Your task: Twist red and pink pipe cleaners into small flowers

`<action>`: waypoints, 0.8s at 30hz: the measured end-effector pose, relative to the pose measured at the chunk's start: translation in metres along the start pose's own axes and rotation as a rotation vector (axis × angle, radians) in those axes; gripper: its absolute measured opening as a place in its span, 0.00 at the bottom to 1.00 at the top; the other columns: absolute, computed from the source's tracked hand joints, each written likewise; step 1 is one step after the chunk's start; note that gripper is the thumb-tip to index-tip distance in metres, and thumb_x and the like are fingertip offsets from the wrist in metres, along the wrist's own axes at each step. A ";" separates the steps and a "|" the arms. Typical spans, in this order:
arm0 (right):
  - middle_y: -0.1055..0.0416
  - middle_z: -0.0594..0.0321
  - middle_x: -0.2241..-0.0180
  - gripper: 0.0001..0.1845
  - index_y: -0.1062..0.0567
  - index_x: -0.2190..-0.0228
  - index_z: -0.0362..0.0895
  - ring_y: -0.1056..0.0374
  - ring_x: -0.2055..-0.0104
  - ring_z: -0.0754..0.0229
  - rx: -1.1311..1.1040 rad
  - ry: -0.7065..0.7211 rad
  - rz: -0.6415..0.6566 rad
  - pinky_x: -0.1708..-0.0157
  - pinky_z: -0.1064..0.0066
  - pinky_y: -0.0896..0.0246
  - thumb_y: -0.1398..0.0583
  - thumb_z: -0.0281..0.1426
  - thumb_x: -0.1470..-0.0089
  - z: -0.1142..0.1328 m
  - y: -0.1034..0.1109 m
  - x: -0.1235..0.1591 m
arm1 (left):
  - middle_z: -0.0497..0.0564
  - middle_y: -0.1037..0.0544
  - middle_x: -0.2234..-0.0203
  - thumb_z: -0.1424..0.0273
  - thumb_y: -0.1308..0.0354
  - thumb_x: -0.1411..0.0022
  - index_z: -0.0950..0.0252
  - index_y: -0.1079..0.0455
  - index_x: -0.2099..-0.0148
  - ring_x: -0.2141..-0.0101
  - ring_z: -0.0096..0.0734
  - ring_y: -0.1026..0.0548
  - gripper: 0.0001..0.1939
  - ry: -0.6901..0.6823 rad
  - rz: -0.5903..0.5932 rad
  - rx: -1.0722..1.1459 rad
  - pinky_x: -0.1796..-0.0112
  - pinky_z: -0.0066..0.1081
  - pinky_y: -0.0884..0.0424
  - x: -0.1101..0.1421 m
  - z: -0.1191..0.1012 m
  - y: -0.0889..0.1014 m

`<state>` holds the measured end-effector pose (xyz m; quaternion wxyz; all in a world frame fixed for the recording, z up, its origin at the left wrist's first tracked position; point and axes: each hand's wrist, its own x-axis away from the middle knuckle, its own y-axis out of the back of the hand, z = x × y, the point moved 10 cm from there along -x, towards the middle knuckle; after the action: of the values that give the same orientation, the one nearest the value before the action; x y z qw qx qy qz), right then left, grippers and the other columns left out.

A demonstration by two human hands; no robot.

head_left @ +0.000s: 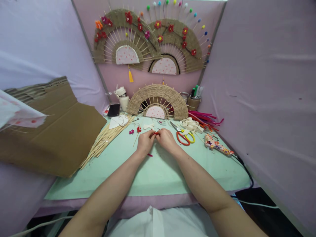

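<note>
My left hand (146, 142) and my right hand (166, 140) meet over the middle of the table, fingertips pinched together. Between them is a small bent piece of red pipe cleaner (155, 133), mostly covered by the fingers. A short red pipe cleaner offcut (149, 155) lies on the cloth just below the left wrist. To the left of the hands are a purple pipe cleaner flower (131, 131) and a red pipe cleaner flower (139, 129). Red-handled scissors (183, 139) and yellow-handled scissors (191, 137) lie close to the right hand.
A twine-wrapped fan (158, 90) stands behind the hands. Thin sticks (108, 135) and cardboard (54, 131) lie left. At right are a glue gun (217, 144) with a cord, pipe cleaners (204, 118) and a pen holder (194, 103). Decorated fans (125, 24) hang behind.
</note>
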<state>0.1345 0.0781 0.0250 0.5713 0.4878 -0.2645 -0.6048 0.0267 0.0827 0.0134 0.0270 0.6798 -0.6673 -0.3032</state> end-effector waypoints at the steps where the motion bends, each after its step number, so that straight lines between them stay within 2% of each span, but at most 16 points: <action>1: 0.29 0.54 0.71 0.12 0.22 0.72 0.41 0.34 0.68 0.58 -0.014 0.008 -0.007 0.70 0.71 0.47 0.46 0.26 0.49 0.001 0.001 0.000 | 0.50 0.21 0.73 0.74 0.43 0.50 0.62 0.25 0.67 0.71 0.33 0.26 0.08 0.015 0.002 0.024 0.64 0.31 0.33 0.000 0.001 0.000; 5: 0.28 0.56 0.71 0.11 0.23 0.73 0.42 0.34 0.66 0.58 -0.107 0.026 -0.030 0.67 0.71 0.46 0.46 0.26 0.50 0.004 0.005 0.000 | 0.50 0.22 0.76 0.74 0.42 0.51 0.64 0.25 0.70 0.73 0.32 0.26 0.05 0.119 0.030 0.140 0.66 0.31 0.31 -0.003 0.012 -0.001; 8: 0.28 0.59 0.70 0.11 0.24 0.67 0.42 0.34 0.66 0.60 -0.227 -0.002 -0.067 0.65 0.71 0.44 0.45 0.25 0.51 -0.001 0.009 -0.002 | 0.50 0.23 0.78 0.72 0.40 0.53 0.66 0.27 0.71 0.75 0.31 0.26 0.04 0.257 0.051 0.343 0.67 0.33 0.29 -0.006 0.026 -0.004; 10: 0.28 0.60 0.69 0.13 0.26 0.61 0.42 0.34 0.67 0.61 -0.315 0.003 -0.107 0.65 0.71 0.43 0.46 0.26 0.50 -0.005 0.016 -0.003 | 0.50 0.24 0.79 0.70 0.37 0.55 0.68 0.29 0.71 0.76 0.30 0.26 0.07 0.344 0.056 0.494 0.66 0.34 0.28 -0.007 0.033 -0.005; 12: 0.29 0.60 0.67 0.14 0.28 0.59 0.42 0.35 0.67 0.62 -0.364 0.071 -0.146 0.63 0.70 0.42 0.46 0.26 0.49 -0.003 0.024 -0.004 | 0.51 0.24 0.79 0.69 0.35 0.57 0.70 0.29 0.70 0.75 0.29 0.25 0.11 0.397 0.060 0.587 0.64 0.35 0.28 -0.007 0.035 -0.004; 15: 0.31 0.57 0.61 0.14 0.27 0.59 0.43 0.36 0.61 0.61 -0.331 0.253 -0.186 0.59 0.68 0.42 0.46 0.25 0.48 0.008 0.036 -0.002 | 0.52 0.23 0.76 0.68 0.33 0.59 0.71 0.29 0.69 0.73 0.30 0.24 0.14 0.428 0.068 0.643 0.62 0.36 0.28 -0.006 0.033 0.000; 18: 0.32 0.56 0.60 0.14 0.27 0.59 0.45 0.39 0.55 0.57 -0.241 0.399 -0.195 0.55 0.65 0.44 0.45 0.24 0.48 0.019 0.039 0.001 | 0.52 0.23 0.75 0.67 0.33 0.58 0.71 0.28 0.68 0.72 0.30 0.24 0.15 0.433 0.092 0.662 0.60 0.37 0.28 -0.004 0.030 0.000; 24: 0.30 0.57 0.65 0.10 0.24 0.64 0.45 0.39 0.58 0.57 -0.134 0.469 -0.155 0.55 0.65 0.45 0.46 0.29 0.43 0.026 0.031 0.000 | 0.51 0.24 0.75 0.66 0.32 0.60 0.70 0.28 0.69 0.71 0.29 0.25 0.16 0.441 0.167 0.705 0.59 0.37 0.28 -0.002 0.029 -0.007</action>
<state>0.1249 0.0652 0.0620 0.6000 0.5945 -0.0457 -0.5334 0.0201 0.0961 -0.0121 -0.0404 0.6396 -0.7612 0.0994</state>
